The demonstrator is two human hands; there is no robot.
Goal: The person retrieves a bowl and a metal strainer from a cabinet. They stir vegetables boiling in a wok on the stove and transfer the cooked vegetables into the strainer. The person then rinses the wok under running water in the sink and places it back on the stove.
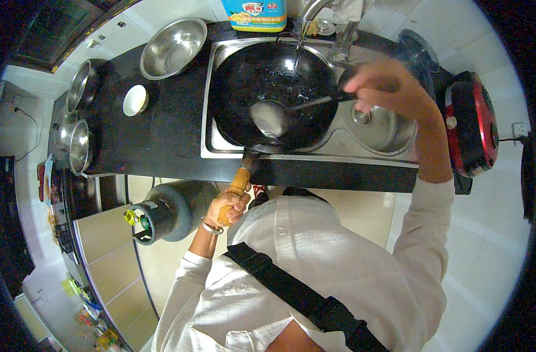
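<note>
A black wok point(236, 76) rests over the sink, its wooden handle point(240, 180) pointing toward me. My left hand point(230, 205) is wrapped around that handle. In my right hand point(388, 88), blurred by motion, is the dark end of a metal ladle point(269, 118). The ladle's bowl sits inside the wok, left of the middle, and looks smeared too. Water runs from the faucet point(308, 23) into the wok's far side. Whether the ladle touches the wok's wall I cannot tell.
The steel sink point(208, 148) has a small round basin point(391, 138) at right. Steel bowls point(174, 48) and a small white bowl point(136, 100) stand on the black counter to the left. A red-black appliance point(470, 126) sits far right; a gas cylinder point(183, 208) stands below.
</note>
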